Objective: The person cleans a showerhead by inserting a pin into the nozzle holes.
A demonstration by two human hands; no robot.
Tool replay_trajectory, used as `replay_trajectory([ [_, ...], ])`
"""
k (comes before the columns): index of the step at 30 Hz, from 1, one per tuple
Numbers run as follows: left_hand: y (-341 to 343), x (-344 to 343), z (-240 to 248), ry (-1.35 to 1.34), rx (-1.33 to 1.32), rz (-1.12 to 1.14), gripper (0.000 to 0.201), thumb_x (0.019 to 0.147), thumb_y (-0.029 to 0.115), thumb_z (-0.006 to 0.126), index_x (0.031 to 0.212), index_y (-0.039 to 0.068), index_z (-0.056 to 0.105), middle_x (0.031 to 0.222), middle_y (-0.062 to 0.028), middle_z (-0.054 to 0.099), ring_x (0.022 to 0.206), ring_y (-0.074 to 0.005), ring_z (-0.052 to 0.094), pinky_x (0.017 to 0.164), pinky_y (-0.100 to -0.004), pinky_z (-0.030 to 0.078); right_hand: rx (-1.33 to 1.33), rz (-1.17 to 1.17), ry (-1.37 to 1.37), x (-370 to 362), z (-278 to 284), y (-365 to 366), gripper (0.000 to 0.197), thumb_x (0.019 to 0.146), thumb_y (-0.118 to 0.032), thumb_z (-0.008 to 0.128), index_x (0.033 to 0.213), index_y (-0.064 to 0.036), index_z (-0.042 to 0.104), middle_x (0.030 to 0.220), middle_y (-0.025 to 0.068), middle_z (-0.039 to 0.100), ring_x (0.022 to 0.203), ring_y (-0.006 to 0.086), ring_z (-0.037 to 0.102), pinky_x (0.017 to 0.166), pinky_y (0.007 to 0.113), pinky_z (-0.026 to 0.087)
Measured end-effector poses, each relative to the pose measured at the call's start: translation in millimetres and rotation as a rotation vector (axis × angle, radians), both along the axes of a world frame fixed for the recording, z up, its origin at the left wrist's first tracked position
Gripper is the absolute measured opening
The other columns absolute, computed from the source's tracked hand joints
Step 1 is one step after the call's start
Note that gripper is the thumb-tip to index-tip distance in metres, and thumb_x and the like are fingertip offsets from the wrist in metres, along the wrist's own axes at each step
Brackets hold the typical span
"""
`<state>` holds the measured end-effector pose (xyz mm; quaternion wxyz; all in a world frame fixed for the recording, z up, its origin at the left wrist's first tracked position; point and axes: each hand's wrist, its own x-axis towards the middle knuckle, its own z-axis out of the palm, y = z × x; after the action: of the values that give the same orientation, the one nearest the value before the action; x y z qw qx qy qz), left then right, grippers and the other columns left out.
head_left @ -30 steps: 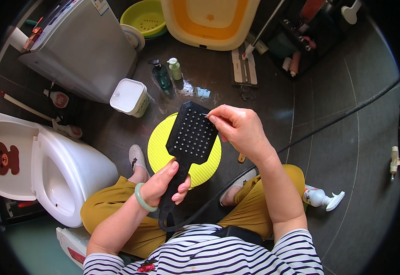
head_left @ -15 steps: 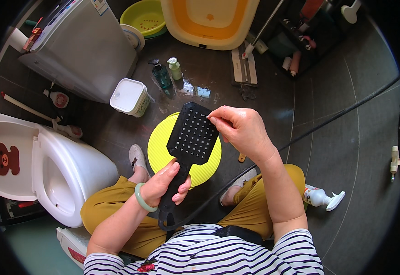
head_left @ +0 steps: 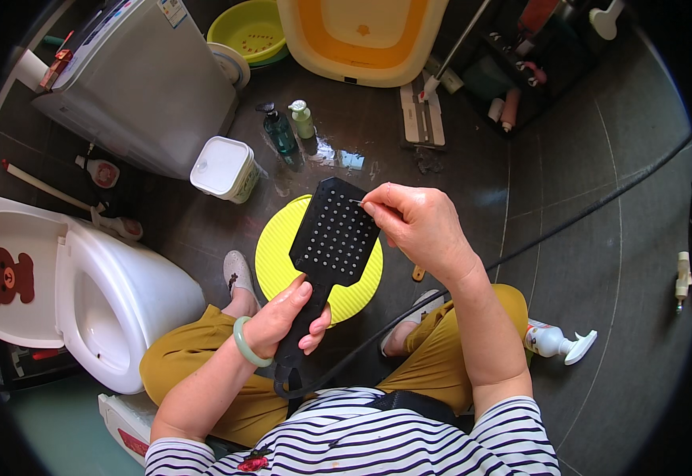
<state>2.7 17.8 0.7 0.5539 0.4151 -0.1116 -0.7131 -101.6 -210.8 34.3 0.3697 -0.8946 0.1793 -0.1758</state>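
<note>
Left hand (head_left: 281, 317): curled round the handle (head_left: 293, 347) of a black paddle-shaped brush (head_left: 336, 232), frame centre
Right hand (head_left: 416, 224): thumb and finger pinching a thin pale sliver (head_left: 357, 202), upper centre

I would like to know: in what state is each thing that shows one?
Brush, held, dotted face up
Left hand, closed around its handle
Right hand, pinching a thin thing
White bucket, covered
Toilet lid, raised
Dark pump bottle, upright
Green pump bottle, upright
Floor, partly wet-looking
</note>
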Motion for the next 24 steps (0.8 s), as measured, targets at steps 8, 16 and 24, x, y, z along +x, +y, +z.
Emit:
replay_trajectory([
  [8,0.4,0.2,-0.1,0.016,0.011,-0.013,0.055,0.097,0.059,0.044,0.086,0.005,0.05,0.067,-0.0036,0.05,0.05,-0.0122,0.049,0.05,-0.028,0.045,-0.036,0.003,0.008,-1.0,1.1,-0.6,0.01,0.086,-0.015,0.066,0.088,-0.0061,0.07,0.078,0.0121,0.069,0.072,0.0293,0.068,0.065,0.036,0.053],
  [16,1.7,-0.4,-3.1,0.017,0.009,0.014,0.047,0.099,0.056,0.043,0.109,0.01,0.048,0.07,-0.0042,0.051,0.051,-0.0126,0.048,0.05,-0.0281,0.045,-0.018,0.01,-0.006,-1.4,-0.1,-1.3,0.01,0.086,-0.014,0.065,0.088,-0.005,0.069,0.077,0.0128,0.069,0.072,0.0299,0.067,0.065,0.036,0.053],
  [24,4.4,3.4,-11.1,0.1,-0.064,-0.017,0.038,0.102,0.048,0.043,0.122,0.015,0.039,0.076,-0.0055,0.052,0.052,-0.0118,0.049,0.051,-0.0263,0.047,0.028,0.04,-0.105,-1.0,-4.6,-1.8,0.009,0.089,-0.009,0.065,0.09,-0.0014,0.07,0.059,0.0068,0.061,0.046,0.0111,0.055,0.048,0.026,0.043],
])
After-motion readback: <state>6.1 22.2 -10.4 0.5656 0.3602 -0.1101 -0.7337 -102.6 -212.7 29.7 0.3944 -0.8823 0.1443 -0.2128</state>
